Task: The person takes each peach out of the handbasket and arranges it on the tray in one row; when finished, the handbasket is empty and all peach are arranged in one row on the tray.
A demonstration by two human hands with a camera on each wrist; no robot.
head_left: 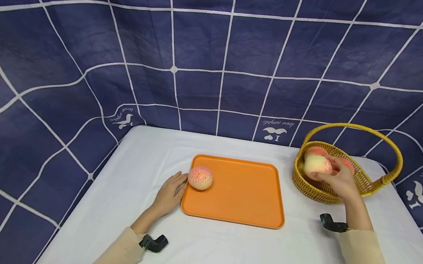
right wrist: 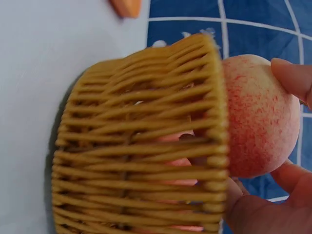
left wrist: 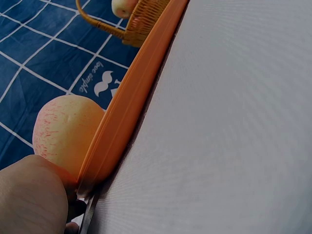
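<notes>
In the head view my right hand (head_left: pixel 341 180) grips a pale yellow-and-pink peach (head_left: pixel 317 166) at the basket's rim; the right wrist view shows thumb and fingers around this peach (right wrist: pixel 261 117). Other redder peaches (head_left: pixel 316 152) lie inside the yellow wicker basket (head_left: pixel 310 192), partly hidden by the hand. Over on the left, a single peach (head_left: pixel 200 177) sits in the left part of an orange tray (head_left: pixel 244 192). My left hand (head_left: pixel 169 193) rests by the tray's left edge, fingers extended close to that peach. Whether its fingertips touch the peach is unclear.
The basket's tall arched handle (head_left: pixel 357 126) rises over its right side. A white cloth (head_left: pixel 221 250) covers the table. Behind and beside it hangs a dark blue curtain (head_left: pixel 251 93) with white grid lines. Black wrist devices (head_left: pixel 154 243) are strapped to both arms.
</notes>
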